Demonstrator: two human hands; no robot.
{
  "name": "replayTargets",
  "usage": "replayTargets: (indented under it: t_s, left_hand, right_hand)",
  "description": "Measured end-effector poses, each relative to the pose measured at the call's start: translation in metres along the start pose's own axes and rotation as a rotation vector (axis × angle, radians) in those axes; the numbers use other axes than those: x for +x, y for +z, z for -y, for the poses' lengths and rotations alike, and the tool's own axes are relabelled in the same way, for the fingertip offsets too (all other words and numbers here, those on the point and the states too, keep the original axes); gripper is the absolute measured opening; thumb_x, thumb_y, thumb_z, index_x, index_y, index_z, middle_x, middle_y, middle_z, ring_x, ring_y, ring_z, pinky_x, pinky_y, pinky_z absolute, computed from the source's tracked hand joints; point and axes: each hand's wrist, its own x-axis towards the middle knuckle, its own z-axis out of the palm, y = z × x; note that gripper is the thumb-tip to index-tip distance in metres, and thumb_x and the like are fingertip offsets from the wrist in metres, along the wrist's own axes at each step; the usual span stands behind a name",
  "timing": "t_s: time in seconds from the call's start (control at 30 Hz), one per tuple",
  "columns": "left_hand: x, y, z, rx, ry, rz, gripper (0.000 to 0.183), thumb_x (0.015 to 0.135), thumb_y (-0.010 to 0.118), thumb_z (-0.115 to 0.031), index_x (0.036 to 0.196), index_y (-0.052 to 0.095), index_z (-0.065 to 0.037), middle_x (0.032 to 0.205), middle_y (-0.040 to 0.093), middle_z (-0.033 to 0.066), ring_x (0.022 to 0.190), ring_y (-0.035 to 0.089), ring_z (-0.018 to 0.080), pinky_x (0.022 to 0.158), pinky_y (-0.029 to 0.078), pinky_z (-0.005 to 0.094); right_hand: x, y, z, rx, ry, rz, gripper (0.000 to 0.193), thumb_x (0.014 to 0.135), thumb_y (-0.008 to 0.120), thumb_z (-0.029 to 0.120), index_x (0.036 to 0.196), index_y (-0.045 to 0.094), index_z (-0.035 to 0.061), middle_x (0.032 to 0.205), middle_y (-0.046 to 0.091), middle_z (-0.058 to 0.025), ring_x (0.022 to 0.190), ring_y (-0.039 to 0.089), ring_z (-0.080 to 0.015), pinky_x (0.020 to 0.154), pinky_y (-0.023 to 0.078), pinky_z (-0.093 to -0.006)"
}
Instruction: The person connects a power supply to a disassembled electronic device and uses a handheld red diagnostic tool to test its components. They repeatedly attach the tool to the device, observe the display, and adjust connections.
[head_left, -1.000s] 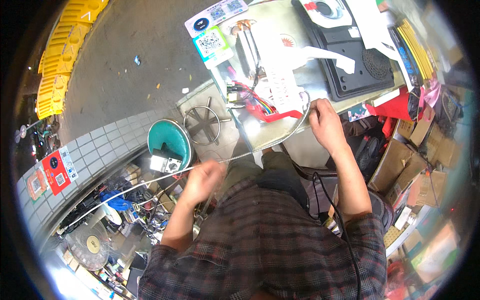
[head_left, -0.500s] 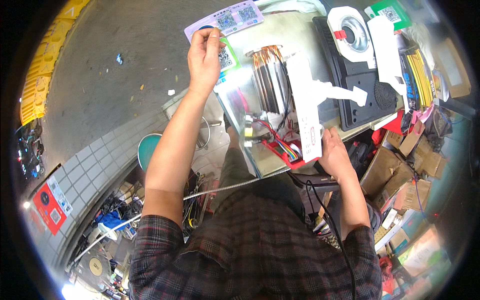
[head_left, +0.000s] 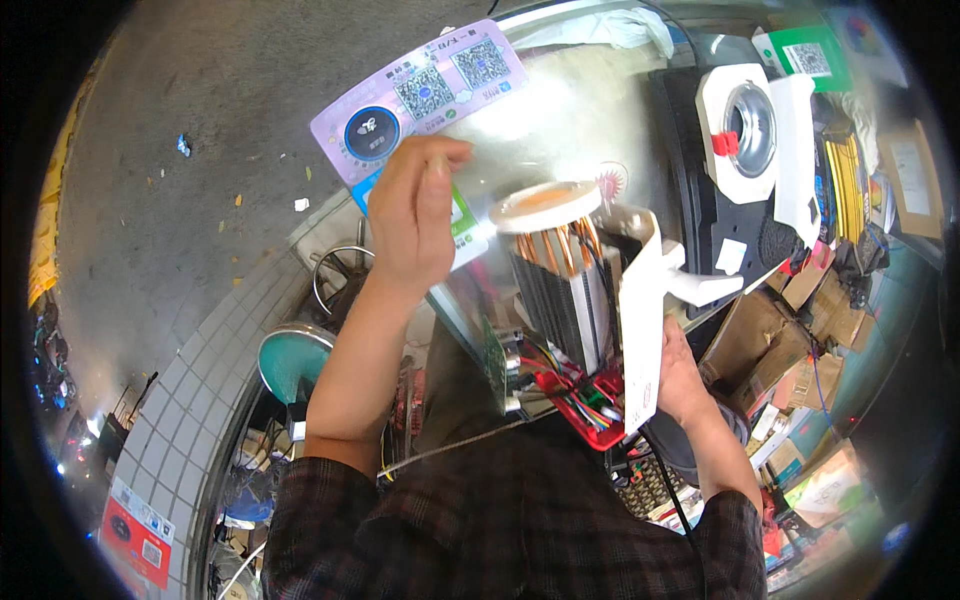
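1. Spreading across the upper middle, the glass-topped counter (head_left: pixel 575 140) bears loose parts.
2. At upper right lies the black base panel (head_left: pixel 690 210), with the white reflector plate (head_left: pixel 715 130) over it; both are apart from the main unit, so they look not yet joined to it.
3. Right of centre, the white housing (head_left: pixel 645 325) stands tilted and open. Beside its left face, the finned heat sink (head_left: pixel 570 310) is exposed, topped by the pale ring (head_left: pixel 545 206). Opening looks done; enclosing the core is not.
4. At upper centre-left, the left hand (head_left: pixel 420 215) is half-curled near the QR-code placard (head_left: pixel 440 85); nothing shows in it, but I cannot tell what its palm hides.
5. At right centre, the right hand (head_left: pixel 682 378) seems to grip the white housing, its fingertips hidden.
6. At lower centre, the red tray (head_left: pixel 600 438) holds bare coloured wires (head_left: pixel 598 408), uncovered; whether all are connected, I cannot tell.
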Motion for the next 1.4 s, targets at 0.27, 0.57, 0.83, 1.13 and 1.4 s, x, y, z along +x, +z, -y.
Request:
replayTargets:
  t_s: [0.27,0.57,0.83,1.13,1.4]
  left_hand:
    - [0.011,-0.011,0.007,-0.019,0.197,0.265,0.043,0.102,0.063,-0.04,0.121,0.074,-0.003,0.116,0.074,0.0166,0.1,0.07,0.033,0.087,0.052,0.042]
    - [0.023,-0.011,0.008,-0.133,0.297,0.501,0.06,0.097,0.07,-0.056,0.122,0.077,-0.002,0.125,0.074,0.0151,0.114,0.07,0.0345,0.095,0.054,0.0441]
    - [0.021,-0.009,0.009,-0.176,0.271,0.527,0.053,0.1,0.068,-0.05,0.123,0.078,-0.003,0.127,0.076,0.0132,0.121,0.069,0.0349,0.1,0.054,0.0448]
    - [0.019,-0.009,0.008,-0.182,0.273,0.496,0.042,0.1,0.071,-0.039,0.123,0.079,-0.005,0.128,0.076,0.0113,0.126,0.068,0.0344,0.105,0.053,0.044]
    - [0.016,-0.007,0.007,-0.244,0.269,0.466,0.034,0.097,0.077,-0.024,0.126,0.076,-0.005,0.125,0.077,0.0099,0.118,0.071,0.0279,0.1,0.054,0.039]
  right_hand:
    - [-0.007,0.025,-0.011,0.568,0.25,0.007,0.041,0.09,0.071,0.008,0.126,0.056,-0.005,0.125,0.054,-0.0276,0.122,0.053,-0.0485,0.109,0.046,-0.0533]
    - [-0.017,0.02,-0.011,0.546,0.353,0.082,0.057,0.088,0.075,0.012,0.135,0.052,-0.0079,0.142,0.047,-0.0333,0.136,0.045,-0.0522,0.117,0.041,-0.054]
    - [-0.01,0.031,-0.017,0.541,0.231,-0.013,0.045,0.086,0.075,0.011,0.123,0.056,-0.0064,0.118,0.051,-0.0269,0.118,0.054,-0.0479,0.107,0.047,-0.0538]
    - [0.001,0.009,0.007,0.333,0.119,-0.109,0.036,0.089,0.074,0.014,0.117,0.06,-0.0039,0.116,0.055,-0.0265,0.115,0.056,-0.0462,0.105,0.049,-0.0521]
    - [0.002,0.01,0.005,0.256,0.085,-0.104,0.05,0.089,0.075,0.009,0.134,0.054,-0.0023,0.124,0.057,-0.0228,0.116,0.059,-0.0402,0.106,0.05,-0.0456]
